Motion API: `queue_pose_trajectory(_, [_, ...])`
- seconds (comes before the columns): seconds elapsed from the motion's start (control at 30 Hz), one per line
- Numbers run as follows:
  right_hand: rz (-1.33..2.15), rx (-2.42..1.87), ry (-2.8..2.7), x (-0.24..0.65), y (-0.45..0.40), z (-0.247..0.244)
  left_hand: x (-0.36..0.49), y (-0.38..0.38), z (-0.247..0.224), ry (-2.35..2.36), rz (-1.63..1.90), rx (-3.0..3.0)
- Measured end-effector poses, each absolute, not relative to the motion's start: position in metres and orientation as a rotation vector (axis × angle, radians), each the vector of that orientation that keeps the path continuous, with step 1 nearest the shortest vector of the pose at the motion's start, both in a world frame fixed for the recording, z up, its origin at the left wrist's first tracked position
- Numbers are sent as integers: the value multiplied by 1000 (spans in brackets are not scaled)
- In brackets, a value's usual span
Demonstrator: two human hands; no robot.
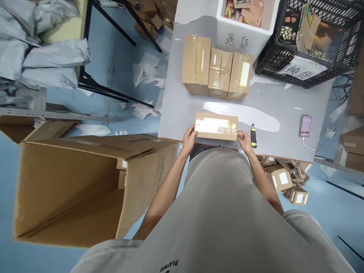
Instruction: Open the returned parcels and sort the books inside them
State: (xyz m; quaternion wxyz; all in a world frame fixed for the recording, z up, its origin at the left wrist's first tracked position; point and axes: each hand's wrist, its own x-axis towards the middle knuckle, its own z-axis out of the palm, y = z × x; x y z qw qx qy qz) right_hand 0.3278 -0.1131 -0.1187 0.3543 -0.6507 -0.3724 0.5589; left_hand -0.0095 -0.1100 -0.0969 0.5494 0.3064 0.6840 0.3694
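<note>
A small taped cardboard box (pixel 216 134) with a shiny white label lies at the near edge of the grey table. My left hand (pixel 190 137) grips its left end, fingers closed against the side. At the opposite end, my right hand (pixel 243 140) pinches the lower right corner. Just right of that hand lies a yellow and black utility knife (pixel 253 136), untouched. Farther back, three taped cardboard boxes (pixel 218 74) stand side by side in a row.
A white bin (pixel 246 38) and a black crate (pixel 305 72) with books stand at the back. A phone-like device (pixel 305 126) with a cable lies right. A large open carton (pixel 71 182) sits left; several small boxes (pixel 284 178) are piled below the table's right side.
</note>
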Motion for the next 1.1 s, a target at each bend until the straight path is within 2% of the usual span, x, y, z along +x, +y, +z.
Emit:
queue_pose_trajectory(0.37, [1465,-1723,-1028,324,-129,-110,-22,-131,-101,1631,836,752])
queue_pose_trajectory(0.53, [1470,-1762,-950,332,-119,-118,-37,-128,-113,1662,716,540])
queue_pose_trajectory(0.73, [1224,-1778,-872,351,-15,-124,-81,-12,-108,1760,850,648])
queue_pose_trajectory(0.93, [1304,-1869,-846,333,91,-109,-86,128,-87,1725,825,748])
queue_pose_trajectory(1.1, [1328,-1791,-930,312,110,-113,-71,170,-88,1621,775,662])
